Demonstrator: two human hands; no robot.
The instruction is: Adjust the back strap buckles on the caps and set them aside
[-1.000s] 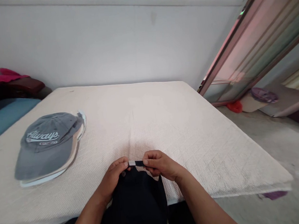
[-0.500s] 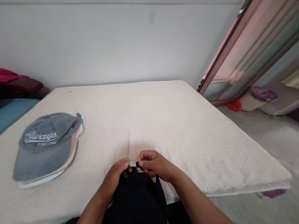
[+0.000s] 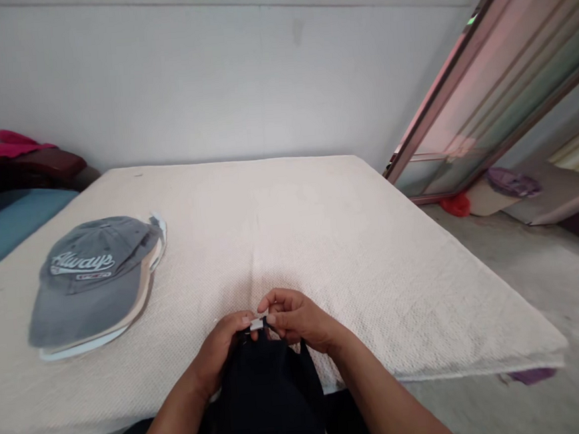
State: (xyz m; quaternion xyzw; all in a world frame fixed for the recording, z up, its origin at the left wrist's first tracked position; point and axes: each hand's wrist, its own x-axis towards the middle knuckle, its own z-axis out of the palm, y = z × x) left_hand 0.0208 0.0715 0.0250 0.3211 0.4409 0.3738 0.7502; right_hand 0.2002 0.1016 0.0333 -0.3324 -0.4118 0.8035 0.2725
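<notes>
A black cap (image 3: 268, 399) hangs over the near table edge in front of me, its strap at the top between my hands. On that strap sits a small silver metal buckle (image 3: 256, 324). My left hand (image 3: 224, 346) is closed, pinching the strap at the buckle's left side with thumb and fingers. From the right, my right hand (image 3: 300, 320) pinches the short black strap end by the buckle, its index finger raised above. The fingers hide part of the strap. To the left lies a stack of caps, with a grey cap (image 3: 94, 279) lettered "Always" on top.
A cream textured cloth covers the table (image 3: 299, 209), which stands against a white wall (image 3: 209, 83). Blue bedding (image 3: 18, 211) and a pink cloth (image 3: 13, 140) are at the left. A bin (image 3: 491, 194) and a red bag (image 3: 455, 204) stand by the sliding door.
The buckle has tilted and sunk slightly. My right index finger has lifted off the strap and reaches further left. My left hand stays in nearly the same place.
</notes>
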